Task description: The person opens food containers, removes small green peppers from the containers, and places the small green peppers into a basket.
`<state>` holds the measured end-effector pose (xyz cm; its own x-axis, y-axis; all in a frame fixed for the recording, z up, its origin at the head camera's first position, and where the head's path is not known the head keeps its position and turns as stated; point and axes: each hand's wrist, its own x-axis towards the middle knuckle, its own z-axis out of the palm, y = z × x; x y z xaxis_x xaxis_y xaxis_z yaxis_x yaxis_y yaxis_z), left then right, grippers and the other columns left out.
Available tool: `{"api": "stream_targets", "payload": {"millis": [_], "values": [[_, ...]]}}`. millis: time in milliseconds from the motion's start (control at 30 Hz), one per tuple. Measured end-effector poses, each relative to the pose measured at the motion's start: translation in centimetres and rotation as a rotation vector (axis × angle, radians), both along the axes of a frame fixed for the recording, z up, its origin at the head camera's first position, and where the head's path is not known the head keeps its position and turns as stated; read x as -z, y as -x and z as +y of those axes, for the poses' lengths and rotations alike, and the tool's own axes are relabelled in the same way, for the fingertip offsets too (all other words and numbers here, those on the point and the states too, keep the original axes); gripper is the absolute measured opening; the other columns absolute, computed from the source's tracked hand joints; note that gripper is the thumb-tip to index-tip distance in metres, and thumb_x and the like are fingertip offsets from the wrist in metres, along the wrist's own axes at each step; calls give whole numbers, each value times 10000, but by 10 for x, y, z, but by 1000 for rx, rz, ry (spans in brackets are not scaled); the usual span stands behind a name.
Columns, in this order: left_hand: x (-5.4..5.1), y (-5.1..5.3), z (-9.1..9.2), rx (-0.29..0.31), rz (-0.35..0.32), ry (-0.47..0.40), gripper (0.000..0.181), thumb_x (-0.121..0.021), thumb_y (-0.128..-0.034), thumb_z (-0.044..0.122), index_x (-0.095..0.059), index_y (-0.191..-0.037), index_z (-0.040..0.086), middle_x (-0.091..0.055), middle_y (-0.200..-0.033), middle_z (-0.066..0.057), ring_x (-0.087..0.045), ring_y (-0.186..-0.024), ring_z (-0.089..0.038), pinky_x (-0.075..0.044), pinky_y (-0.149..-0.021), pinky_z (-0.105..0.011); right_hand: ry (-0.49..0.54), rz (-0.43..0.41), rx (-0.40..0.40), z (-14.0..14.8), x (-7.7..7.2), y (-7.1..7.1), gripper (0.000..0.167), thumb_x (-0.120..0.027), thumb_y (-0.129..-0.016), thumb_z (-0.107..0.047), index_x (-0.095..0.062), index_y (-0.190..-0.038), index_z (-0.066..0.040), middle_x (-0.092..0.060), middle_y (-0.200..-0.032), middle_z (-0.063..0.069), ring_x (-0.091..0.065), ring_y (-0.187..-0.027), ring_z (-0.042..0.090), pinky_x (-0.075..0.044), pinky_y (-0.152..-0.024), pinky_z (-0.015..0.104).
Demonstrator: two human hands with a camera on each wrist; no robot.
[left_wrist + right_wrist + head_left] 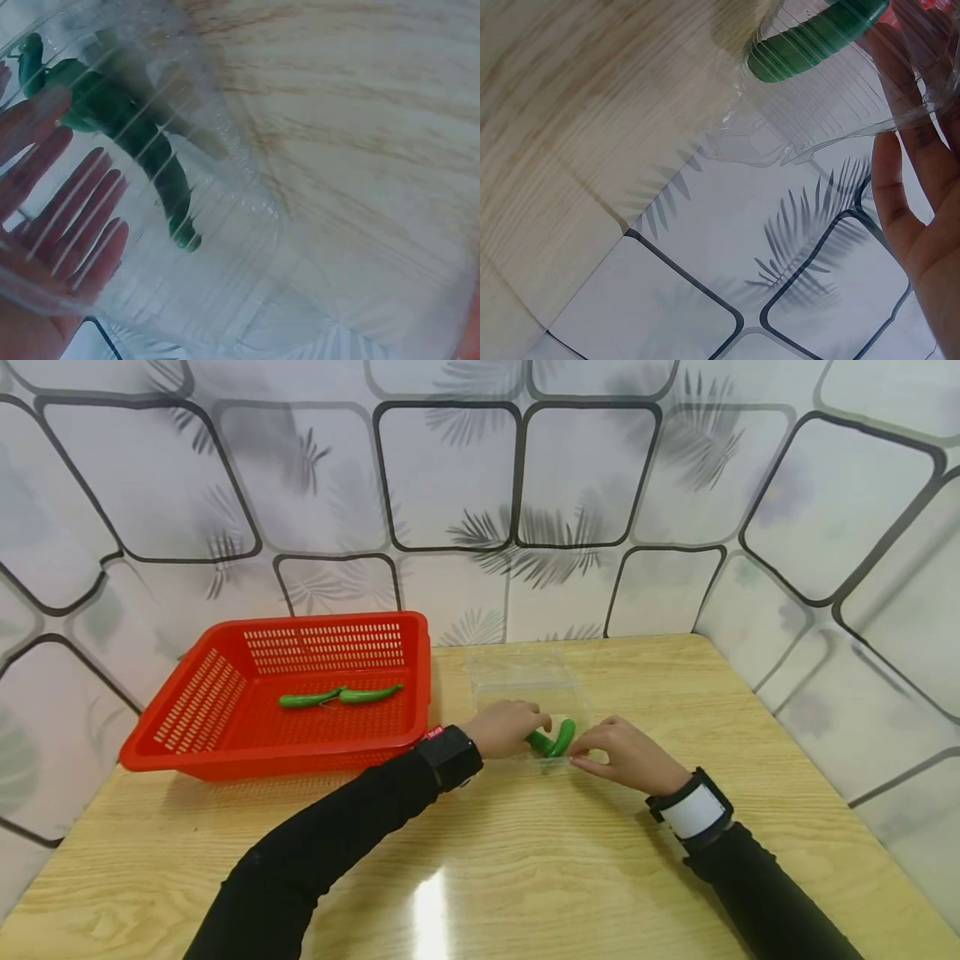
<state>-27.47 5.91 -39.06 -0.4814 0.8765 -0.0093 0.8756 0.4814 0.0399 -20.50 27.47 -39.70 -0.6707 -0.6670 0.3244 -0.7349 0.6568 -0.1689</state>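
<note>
A clear plastic container stands on the table with its lid raised at the back. Two green chili peppers lie in its front part, forming a V. My left hand reaches over the container's left side, fingers beside one pepper; through the clear wall they look spread and fairly straight. At the front right corner, my right hand pinches the container's rim between thumb and fingers. The right wrist view shows the rounded end of a pepper behind the ribbed wall.
A red slotted plastic basket stands to the left, holding two more green chili peppers. Patterned wall covering encloses the wooden table at the back and sides.
</note>
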Motion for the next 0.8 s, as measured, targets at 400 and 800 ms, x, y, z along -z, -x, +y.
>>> {"api": "stream_targets", "payload": {"millis": [400,800], "values": [[16,10,3,-23,-56,14,353,-654,-880,161,-599,-1228,151,-623,-1151,-57,-603,-1051,-198,-482,-909,-295,15,10,-3,0,2,0,90,-733,-803,-182,-742,-888,-152,-723,-819,-68,-644,-707,67,-459,-740,359],[24,14,4,3,-94,-6,316,-643,-882,142,-620,-1197,154,-617,-1094,-62,-608,-975,-189,-495,-849,-288,24,28,-3,1,6,2,99,-744,-791,-188,-746,-887,-165,-723,-818,-80,-635,-705,40,-449,-726,339]]}}
